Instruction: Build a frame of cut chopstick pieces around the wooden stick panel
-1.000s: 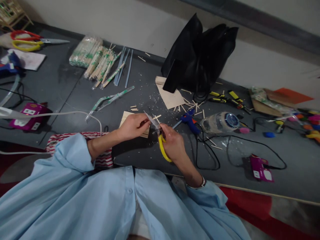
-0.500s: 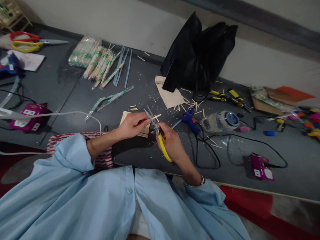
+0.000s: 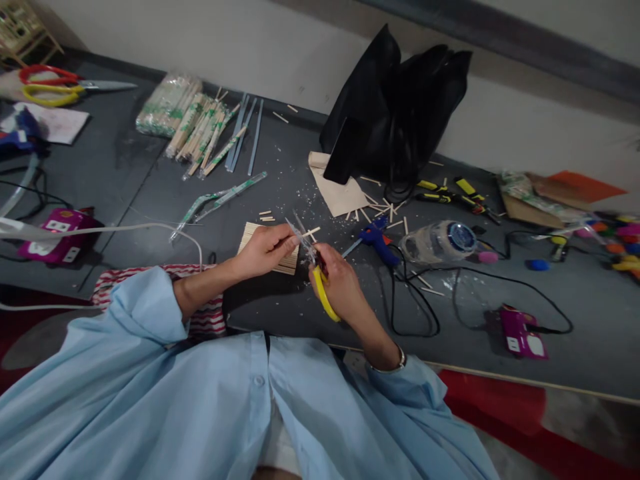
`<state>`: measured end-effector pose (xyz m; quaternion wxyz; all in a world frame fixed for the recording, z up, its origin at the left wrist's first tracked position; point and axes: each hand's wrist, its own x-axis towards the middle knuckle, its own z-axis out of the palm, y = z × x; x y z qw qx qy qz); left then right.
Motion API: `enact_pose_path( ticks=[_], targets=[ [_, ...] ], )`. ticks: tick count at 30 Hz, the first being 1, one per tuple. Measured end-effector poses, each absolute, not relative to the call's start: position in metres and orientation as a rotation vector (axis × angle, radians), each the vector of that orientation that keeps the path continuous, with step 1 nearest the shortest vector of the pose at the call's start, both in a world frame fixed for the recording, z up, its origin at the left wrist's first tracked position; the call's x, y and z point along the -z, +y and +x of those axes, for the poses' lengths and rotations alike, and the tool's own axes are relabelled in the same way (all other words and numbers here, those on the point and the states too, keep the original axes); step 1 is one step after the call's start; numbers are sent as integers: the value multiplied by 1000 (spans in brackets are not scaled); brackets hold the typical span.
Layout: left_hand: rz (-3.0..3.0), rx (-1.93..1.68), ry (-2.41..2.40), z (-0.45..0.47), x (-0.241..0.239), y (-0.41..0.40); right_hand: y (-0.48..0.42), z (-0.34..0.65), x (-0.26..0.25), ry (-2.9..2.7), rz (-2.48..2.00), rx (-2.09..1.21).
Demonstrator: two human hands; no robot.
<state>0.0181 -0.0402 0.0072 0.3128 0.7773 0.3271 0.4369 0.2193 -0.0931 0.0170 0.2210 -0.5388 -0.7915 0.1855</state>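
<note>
Between the thumb and fingers of my left hand (image 3: 264,252) a short, thin wooden stick (image 3: 312,231) is pinched, its free end pointing right. My right hand (image 3: 345,283) is closed round yellow-handled scissors (image 3: 324,299), whose blades stand apart and point up and left. The stick lies at the blades; I cannot tell whether they touch it. Under my left hand is a flat panel of wooden sticks (image 3: 287,263), partly hidden by the hand. A few short stick pieces (image 3: 267,216) lie just beyond it.
A blue glue gun (image 3: 379,243) and a clear plastic jar (image 3: 433,241) lie to the right, with black cords around them. Behind stands a black bag (image 3: 367,107). Wrapped chopsticks (image 3: 200,133) are at back left. Red-and-yellow-handled scissors (image 3: 53,87) appear far left.
The hands, stick and scissors hold nearly the same pose. The whole view has shifted very slightly.
</note>
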Motion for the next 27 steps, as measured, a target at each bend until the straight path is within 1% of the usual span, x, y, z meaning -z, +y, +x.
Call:
enact_pose_path(
  ticks=[5,13,18,21,24,25,27],
  targets=[
    [2029,-1102,847,19,-7,-40,-94,220,-15,-2184,-1503,-544],
    [2026,-981,883,19,-1,-37,-96,228,-10,-2217,-1590,-434],
    [1957,-971,913,26,0,-48,-105,228,-17,-2260,-1550,-527],
    [1898,-1036,947,26,-1,-46,-110,224,-24,-2213,-1630,-568],
    [1680,-1229,1046,18,0,-30,-114,225,-27,-2137,-1745,-606],
    [1547,-1312,1064,14,0,-23,-114,228,-26,-2125,-1774,-577],
    [1402,-1340,1046,8,0,-13,-114,238,-20,-2141,-1828,-445]
  ],
)
